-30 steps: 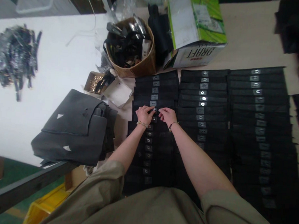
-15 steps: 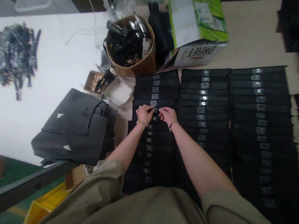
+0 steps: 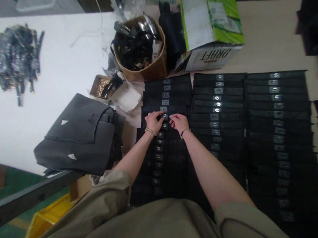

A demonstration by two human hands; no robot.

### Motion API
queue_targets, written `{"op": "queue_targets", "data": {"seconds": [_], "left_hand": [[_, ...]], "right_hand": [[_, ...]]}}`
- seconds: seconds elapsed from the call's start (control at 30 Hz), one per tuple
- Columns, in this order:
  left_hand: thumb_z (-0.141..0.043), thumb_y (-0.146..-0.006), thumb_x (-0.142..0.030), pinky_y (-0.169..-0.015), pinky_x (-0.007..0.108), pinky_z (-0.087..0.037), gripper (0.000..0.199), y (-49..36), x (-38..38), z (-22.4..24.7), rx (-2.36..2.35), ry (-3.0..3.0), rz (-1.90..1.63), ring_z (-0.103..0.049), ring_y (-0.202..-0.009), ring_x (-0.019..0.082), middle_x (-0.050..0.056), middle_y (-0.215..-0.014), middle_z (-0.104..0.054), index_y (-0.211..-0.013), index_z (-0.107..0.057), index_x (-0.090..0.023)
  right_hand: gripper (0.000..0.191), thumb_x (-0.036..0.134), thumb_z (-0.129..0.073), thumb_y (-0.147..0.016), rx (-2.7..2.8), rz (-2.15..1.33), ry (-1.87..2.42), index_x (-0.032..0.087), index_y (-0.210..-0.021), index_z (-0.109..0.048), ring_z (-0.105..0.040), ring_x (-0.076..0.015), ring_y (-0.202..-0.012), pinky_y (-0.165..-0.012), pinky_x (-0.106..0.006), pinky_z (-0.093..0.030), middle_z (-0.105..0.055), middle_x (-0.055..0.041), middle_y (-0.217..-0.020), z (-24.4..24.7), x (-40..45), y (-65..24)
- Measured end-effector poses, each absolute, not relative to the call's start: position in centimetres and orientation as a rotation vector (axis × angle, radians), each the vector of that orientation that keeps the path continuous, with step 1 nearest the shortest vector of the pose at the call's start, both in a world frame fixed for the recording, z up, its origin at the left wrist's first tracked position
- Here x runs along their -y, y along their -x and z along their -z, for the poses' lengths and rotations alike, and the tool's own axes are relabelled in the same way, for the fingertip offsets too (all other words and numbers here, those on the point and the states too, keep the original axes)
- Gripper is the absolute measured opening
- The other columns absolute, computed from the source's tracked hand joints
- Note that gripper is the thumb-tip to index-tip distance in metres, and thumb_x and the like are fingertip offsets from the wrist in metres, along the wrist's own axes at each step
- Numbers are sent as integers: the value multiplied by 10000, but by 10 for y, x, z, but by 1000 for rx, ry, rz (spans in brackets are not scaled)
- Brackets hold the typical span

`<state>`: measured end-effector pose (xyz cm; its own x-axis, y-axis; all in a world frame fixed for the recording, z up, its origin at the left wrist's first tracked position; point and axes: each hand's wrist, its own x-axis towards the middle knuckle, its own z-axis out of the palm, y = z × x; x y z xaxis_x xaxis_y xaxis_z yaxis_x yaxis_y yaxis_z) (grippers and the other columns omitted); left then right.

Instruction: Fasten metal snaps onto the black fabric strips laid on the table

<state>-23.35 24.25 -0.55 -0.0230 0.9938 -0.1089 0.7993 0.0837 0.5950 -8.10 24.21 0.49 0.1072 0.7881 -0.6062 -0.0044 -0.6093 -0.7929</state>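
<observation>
Overlapping black fabric pieces (image 3: 218,77) lie in three columns, each piece with a small grey label along the column's middle. My left hand (image 3: 153,121) rests on the left column, its thumb and forefinger apart on either side of a label (image 3: 164,115) with a white mark. Just to the right, my right hand (image 3: 178,122) hovers close over the same column, thumb and forefinger pressed together; whatever it pinches is too small to make out. Another marked label (image 3: 164,125) shows between the hands, slightly lower.
Behind the columns stand an open cardboard box (image 3: 142,75) of tools and a green-and-white box (image 3: 219,58). A small box of brass-coloured bits (image 3: 103,87) and a white tray (image 3: 126,97) are at left, near stacked dark fabric (image 3: 77,128). A black bundle (image 3: 15,58) lies far left.
My left thumb and forefinger have parted slightly, showing more of the label between them. My right hand has stayed in nearly the same place.
</observation>
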Motion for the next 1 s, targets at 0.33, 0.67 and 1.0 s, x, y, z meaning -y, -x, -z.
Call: {"op": "queue_targets", "data": {"seconds": [0.33,0.67,1.0], "left_hand": [[-663,-918,-365,-975,400,-347,205,221,-240,1,-1616,-2088,-467,-572,-1112,223,-1,-1123,-756,-1095,-758,-324],[-689,-896,-361,-904,385,-400,163,229,-275,7,-1904,-1890,-500,-589,-1083,243,13,-1083,-746,-1023,-751,-278],[-665,-908,-344,-908,393,-404,186,231,-282,4,-1878,-1891,-452,-586,-1100,258,26,-1127,-740,-1057,-767,-297]], "right_hand": [[132,212,-686,-788,630,-1750,1588,133,-707,-619,-364,-24,-341,-338,-147,-194,-489,67,-469,1,-244,71],[242,98,-553,-753,453,-1820,1464,94,-969,-662,-514,-69,-419,-377,-166,-326,-630,4,-599,-8,-244,66],[176,66,-551,-886,446,-1784,1486,116,-1023,-651,-654,-80,-548,-427,-157,-440,-737,-35,-791,-2,-242,69]]}}
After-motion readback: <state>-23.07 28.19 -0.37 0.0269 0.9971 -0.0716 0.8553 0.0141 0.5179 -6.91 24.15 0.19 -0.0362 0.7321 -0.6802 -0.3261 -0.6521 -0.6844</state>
